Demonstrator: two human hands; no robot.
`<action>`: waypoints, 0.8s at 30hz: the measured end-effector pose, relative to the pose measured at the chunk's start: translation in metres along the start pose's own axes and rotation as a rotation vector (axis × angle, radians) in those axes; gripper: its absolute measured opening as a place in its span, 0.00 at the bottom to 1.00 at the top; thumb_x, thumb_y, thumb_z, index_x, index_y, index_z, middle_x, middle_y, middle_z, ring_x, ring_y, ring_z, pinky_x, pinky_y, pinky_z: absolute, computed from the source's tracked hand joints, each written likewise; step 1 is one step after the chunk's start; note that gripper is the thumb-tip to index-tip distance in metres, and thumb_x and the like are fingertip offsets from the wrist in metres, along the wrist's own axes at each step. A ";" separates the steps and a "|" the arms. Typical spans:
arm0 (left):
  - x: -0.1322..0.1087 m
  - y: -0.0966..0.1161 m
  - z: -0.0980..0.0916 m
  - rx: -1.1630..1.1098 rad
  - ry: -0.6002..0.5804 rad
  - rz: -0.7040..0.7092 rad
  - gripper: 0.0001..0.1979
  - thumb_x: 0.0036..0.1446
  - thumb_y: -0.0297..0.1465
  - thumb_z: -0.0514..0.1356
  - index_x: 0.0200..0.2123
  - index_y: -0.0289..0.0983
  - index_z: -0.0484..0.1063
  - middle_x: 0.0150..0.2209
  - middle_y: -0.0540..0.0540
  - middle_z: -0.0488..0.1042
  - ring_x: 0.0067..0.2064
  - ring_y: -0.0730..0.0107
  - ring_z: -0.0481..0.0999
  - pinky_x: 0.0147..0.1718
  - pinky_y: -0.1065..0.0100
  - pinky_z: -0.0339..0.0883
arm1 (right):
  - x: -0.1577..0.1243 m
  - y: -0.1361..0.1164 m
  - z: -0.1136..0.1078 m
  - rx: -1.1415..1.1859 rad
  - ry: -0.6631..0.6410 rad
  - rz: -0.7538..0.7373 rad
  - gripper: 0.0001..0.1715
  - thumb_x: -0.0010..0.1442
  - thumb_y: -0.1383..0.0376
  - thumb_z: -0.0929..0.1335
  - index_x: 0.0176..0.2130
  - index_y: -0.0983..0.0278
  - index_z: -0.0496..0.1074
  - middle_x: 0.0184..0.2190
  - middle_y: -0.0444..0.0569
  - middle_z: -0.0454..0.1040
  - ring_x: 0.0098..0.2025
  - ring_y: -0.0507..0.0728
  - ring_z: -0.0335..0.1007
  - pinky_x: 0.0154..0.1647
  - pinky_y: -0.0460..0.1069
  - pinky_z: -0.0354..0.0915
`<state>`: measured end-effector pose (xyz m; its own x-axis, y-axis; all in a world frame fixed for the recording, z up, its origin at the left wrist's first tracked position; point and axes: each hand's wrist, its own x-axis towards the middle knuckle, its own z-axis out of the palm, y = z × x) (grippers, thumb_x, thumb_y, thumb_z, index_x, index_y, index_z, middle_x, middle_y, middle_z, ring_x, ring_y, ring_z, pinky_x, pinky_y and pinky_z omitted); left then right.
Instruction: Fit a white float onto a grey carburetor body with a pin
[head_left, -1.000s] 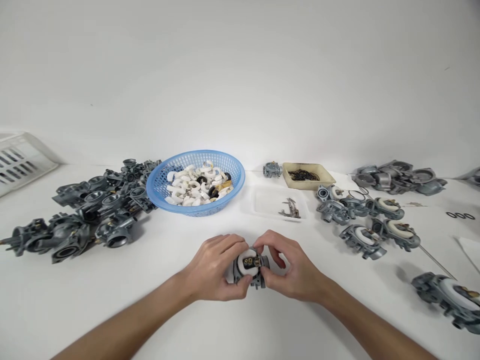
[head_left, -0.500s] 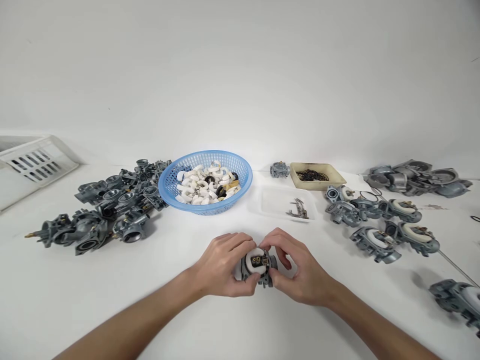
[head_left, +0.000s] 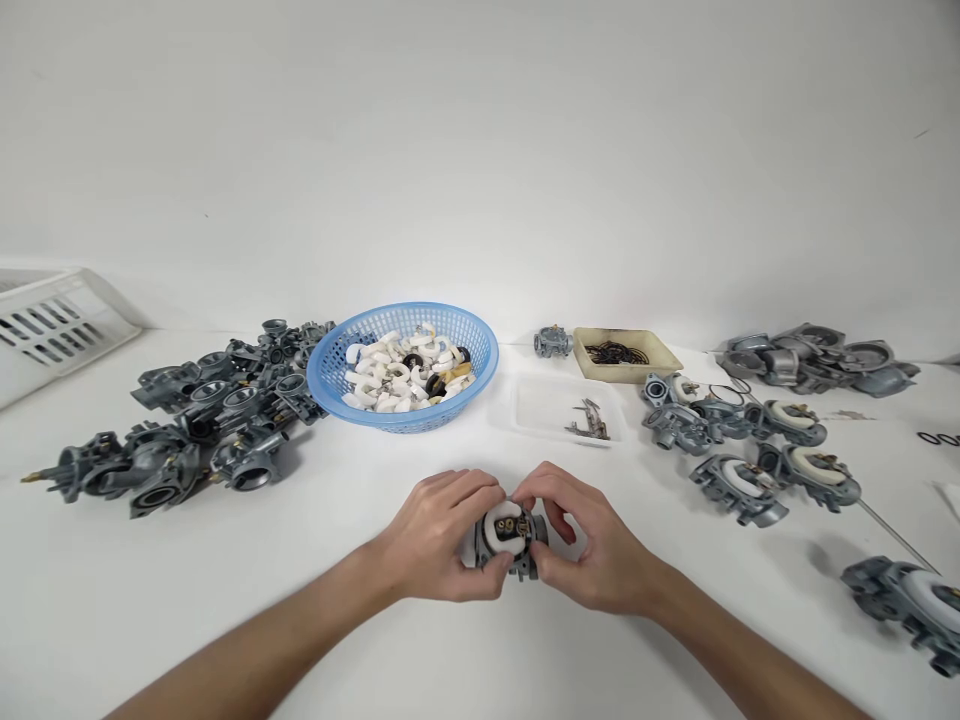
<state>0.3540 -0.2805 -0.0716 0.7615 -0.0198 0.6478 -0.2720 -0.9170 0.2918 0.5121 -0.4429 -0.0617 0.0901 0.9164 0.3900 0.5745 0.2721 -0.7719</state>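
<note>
Between my hands, low in the middle of the view, sits a grey metal carburetor body, its underside facing up. A white C-shaped float lies in it around two brass jets. My left hand is closed on its left side, fingertips at the top and thumb at the float's lower edge. Opposite it, my right hand grips the right side, forefinger at the upper edge and thumb near the float's hinge. Whether the right fingertips pinch a small pin there is hidden.
A blue basket of floats stands beyond my hands. Carburetor bodies are piled left; others with floats lie right. A clear tray holds small metal pieces, a yellowish tray black rings. Metal bowls lie back right, a white crate left.
The view has shifted slightly, so the surroundings on the table sit a little further left. Both hands keep their hold on the carburetor body, with hardly any change in the fingers.
</note>
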 end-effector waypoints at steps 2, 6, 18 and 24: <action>0.001 0.001 0.000 -0.001 0.002 -0.003 0.16 0.50 0.34 0.60 0.44 0.38 0.68 0.37 0.43 0.77 0.31 0.63 0.76 0.29 0.63 0.72 | -0.001 0.001 0.000 -0.003 0.000 0.003 0.30 0.52 0.77 0.66 0.52 0.56 0.67 0.39 0.44 0.68 0.28 0.50 0.56 0.28 0.48 0.60; 0.001 0.001 0.000 0.007 0.004 -0.003 0.16 0.50 0.34 0.60 0.44 0.37 0.68 0.37 0.43 0.77 0.31 0.63 0.76 0.30 0.63 0.73 | -0.002 0.000 0.000 -0.010 0.009 0.003 0.28 0.53 0.76 0.66 0.51 0.56 0.67 0.39 0.44 0.68 0.27 0.50 0.56 0.27 0.48 0.60; 0.000 -0.001 0.001 -0.017 -0.005 -0.004 0.16 0.51 0.34 0.60 0.44 0.37 0.68 0.36 0.42 0.76 0.32 0.63 0.76 0.29 0.63 0.72 | 0.000 0.000 -0.001 -0.003 -0.008 -0.027 0.30 0.52 0.77 0.67 0.53 0.56 0.66 0.39 0.45 0.67 0.29 0.51 0.58 0.28 0.48 0.61; -0.001 0.000 0.001 -0.008 -0.005 -0.010 0.16 0.51 0.34 0.60 0.44 0.37 0.68 0.37 0.42 0.76 0.32 0.63 0.76 0.30 0.63 0.72 | -0.001 -0.001 -0.002 -0.010 -0.016 -0.023 0.31 0.51 0.78 0.67 0.52 0.55 0.66 0.38 0.44 0.67 0.30 0.51 0.58 0.29 0.48 0.61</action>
<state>0.3540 -0.2808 -0.0724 0.7670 -0.0129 0.6415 -0.2695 -0.9138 0.3038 0.5127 -0.4449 -0.0608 0.0638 0.9143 0.4001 0.5842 0.2908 -0.7577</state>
